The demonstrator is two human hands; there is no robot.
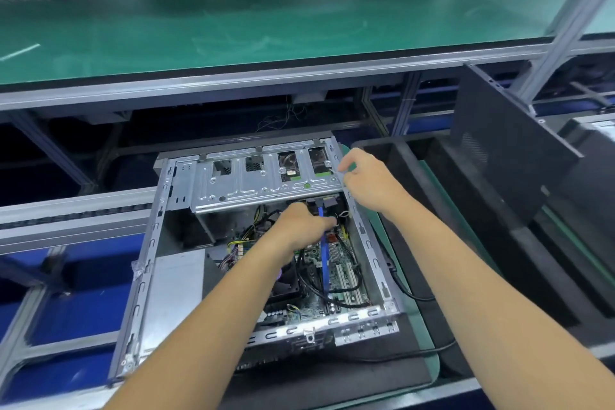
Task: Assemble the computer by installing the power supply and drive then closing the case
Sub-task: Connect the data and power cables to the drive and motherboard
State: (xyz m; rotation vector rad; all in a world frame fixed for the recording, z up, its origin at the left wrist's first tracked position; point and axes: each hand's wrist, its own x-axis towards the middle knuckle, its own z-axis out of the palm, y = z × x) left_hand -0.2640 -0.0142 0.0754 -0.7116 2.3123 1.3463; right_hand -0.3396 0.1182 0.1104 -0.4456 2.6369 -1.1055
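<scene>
The left hand (301, 225) reaches inside the open case (151, 243), fingers apparently pinching a black cable (336, 219) under the drive cage (266, 181). To its right, the right hand (369, 181) grips the cage's corner.

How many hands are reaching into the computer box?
2. The left hand is down inside the open case, fingers among the cables beside the blue cable. The right hand is at the right end of the drive cage.
</scene>
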